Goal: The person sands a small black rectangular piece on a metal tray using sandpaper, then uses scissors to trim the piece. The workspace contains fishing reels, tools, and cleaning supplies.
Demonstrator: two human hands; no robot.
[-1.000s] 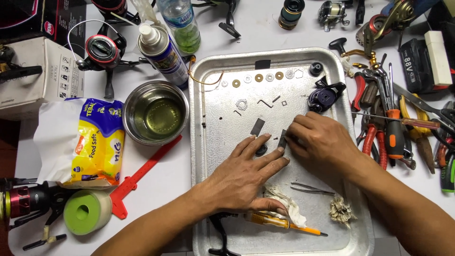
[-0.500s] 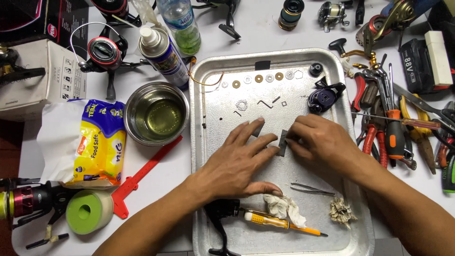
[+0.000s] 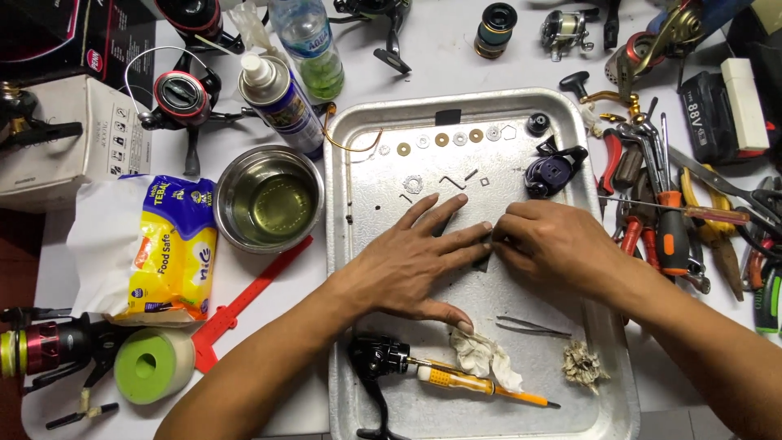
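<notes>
Two bare hands meet at the middle of a metal tray [image 3: 358,244]. The left hand [image 3: 411,265] lies flat, fingers spread wide, pressing down a small dark part [image 3: 482,262]. The right hand [image 3: 554,244] pinches the same part with narrow fingertips. Tweezers [image 3: 533,327] lie nearer; a steel bowl [image 3: 269,198] sits left of the tray.

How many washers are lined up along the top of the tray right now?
6: a row along the top of the metal tray, from the washer at the left end to the last at the right. More could lie hidden under the hands.
</notes>
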